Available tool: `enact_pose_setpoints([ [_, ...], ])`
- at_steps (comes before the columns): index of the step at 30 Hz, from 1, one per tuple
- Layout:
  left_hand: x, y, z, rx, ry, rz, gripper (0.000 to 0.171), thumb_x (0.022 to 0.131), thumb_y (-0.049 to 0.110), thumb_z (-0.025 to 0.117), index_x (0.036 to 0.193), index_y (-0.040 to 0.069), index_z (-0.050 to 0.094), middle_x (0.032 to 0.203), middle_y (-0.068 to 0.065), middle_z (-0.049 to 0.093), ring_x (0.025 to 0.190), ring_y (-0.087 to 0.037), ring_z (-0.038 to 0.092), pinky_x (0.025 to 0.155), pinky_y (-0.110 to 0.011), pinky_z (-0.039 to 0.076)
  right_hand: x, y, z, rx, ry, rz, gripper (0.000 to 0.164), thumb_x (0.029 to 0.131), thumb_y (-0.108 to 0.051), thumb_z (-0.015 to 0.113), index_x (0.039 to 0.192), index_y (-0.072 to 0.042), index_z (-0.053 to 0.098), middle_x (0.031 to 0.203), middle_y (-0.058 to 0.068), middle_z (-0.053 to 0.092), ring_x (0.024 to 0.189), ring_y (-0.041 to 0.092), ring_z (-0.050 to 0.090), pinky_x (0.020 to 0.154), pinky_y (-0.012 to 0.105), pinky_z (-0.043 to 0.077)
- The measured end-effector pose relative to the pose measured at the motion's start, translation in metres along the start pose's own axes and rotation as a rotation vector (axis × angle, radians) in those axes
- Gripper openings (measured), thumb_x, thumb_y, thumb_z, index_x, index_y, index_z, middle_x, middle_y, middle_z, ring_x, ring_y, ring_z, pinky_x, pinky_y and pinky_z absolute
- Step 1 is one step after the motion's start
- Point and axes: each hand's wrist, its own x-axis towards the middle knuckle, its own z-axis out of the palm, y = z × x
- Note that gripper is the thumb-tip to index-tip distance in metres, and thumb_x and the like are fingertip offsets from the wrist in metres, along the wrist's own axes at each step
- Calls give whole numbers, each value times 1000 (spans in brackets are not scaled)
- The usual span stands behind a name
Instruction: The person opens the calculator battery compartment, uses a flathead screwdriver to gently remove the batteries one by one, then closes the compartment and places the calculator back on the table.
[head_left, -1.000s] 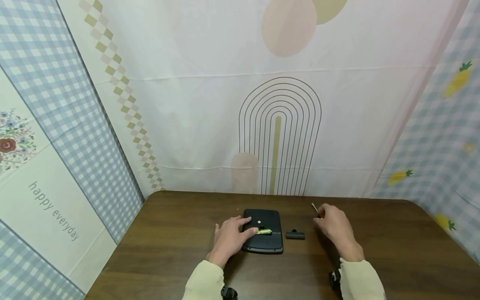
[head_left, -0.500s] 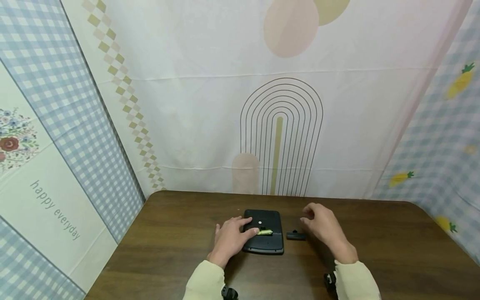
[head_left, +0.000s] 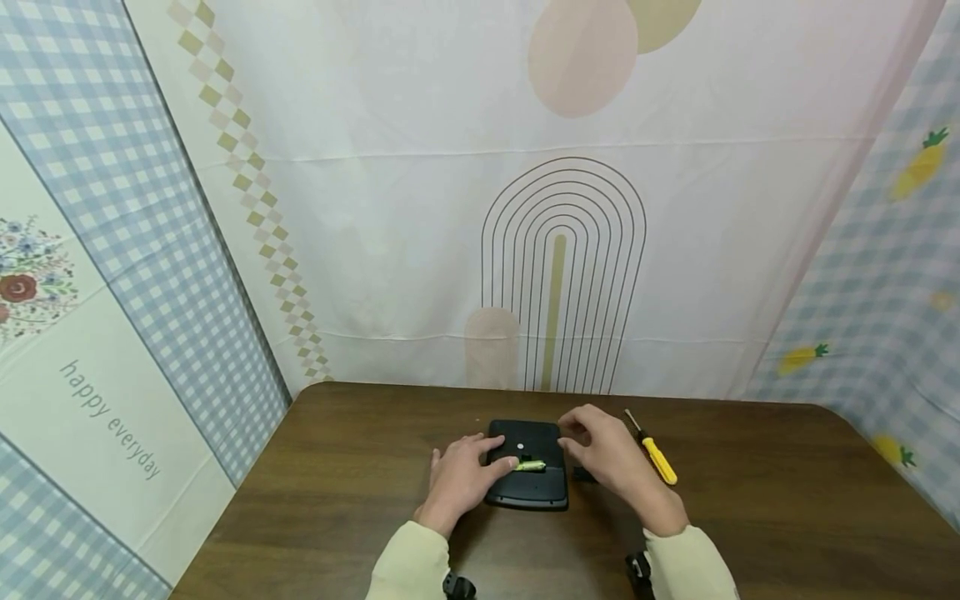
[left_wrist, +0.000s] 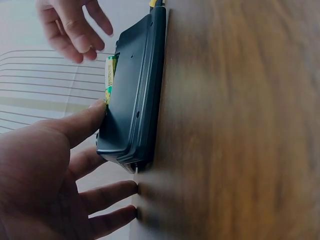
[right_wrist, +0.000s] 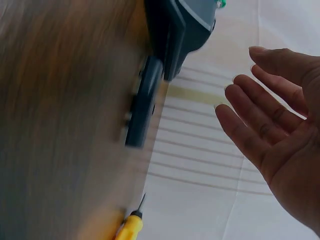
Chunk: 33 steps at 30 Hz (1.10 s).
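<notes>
A flat black device [head_left: 528,493], its front hidden, lies back side up on the table. A green-yellow battery [head_left: 533,466] sits in the open compartment in its back. My left hand [head_left: 467,477] rests along the device's left side, with the thumb touching the battery's end, as the left wrist view [left_wrist: 109,82] also shows. My right hand [head_left: 611,457] hovers over the device's right edge, fingers loosely bent and holding nothing. Beneath it, partly hidden, lies a small black battery cover [right_wrist: 144,105]. A yellow-handled screwdriver [head_left: 658,460] lies right of my right hand.
The brown wooden table [head_left: 360,483] ends at a white patterned cloth [head_left: 390,250] behind it. Blue checked cloths [head_left: 877,292] hang at both sides.
My right hand has let go of the screwdriver, leaving it on the table, and has moved left past the cover to the device. The left hand has stayed in place.
</notes>
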Motion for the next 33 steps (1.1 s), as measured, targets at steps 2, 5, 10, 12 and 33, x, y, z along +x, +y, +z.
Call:
enact_pose_setpoints([
  [2, 0, 0, 0, 2, -2, -3, 54, 98, 49, 73, 140, 16, 72, 148, -20, 60, 143, -44, 48, 114, -82, 16, 1, -3, 3, 9, 2, -23, 24, 90, 1, 83, 112, -2, 74, 108, 9, 71, 98, 26, 70, 86, 45, 60],
  [5, 0, 1, 0, 4, -1, -1, 54, 98, 49, 73, 140, 16, 72, 148, -20, 61, 143, -44, 48, 114, -82, 16, 1, -8, 6, 21, -11, -38, 24, 91, 0, 83, 113, -3, 74, 109, 8, 71, 98, 26, 70, 85, 46, 61],
  [10, 0, 0, -1, 7, 4, 6, 53, 98, 49, 74, 139, 15, 73, 147, -20, 61, 142, -44, 49, 113, -82, 17, 1, -14, 12, 24, -29, -70, 23, 90, -1, 84, 111, -4, 75, 108, 6, 71, 95, 25, 69, 84, 45, 60],
  [12, 0, 0, -1, 9, 4, 10, 53, 98, 48, 73, 139, 15, 73, 147, -20, 61, 142, -44, 49, 113, -83, 17, 1, -16, 15, 17, -36, -90, 22, 90, -2, 84, 111, -4, 75, 109, 5, 71, 97, 25, 69, 85, 46, 60],
  [33, 1, 0, -3, 15, 5, 10, 50, 99, 47, 72, 138, 15, 74, 144, -19, 64, 141, -44, 51, 111, -84, 17, 2, -24, 34, -10, -136, -150, 22, 89, -5, 85, 109, -5, 77, 108, 3, 71, 103, 25, 72, 91, 49, 60],
])
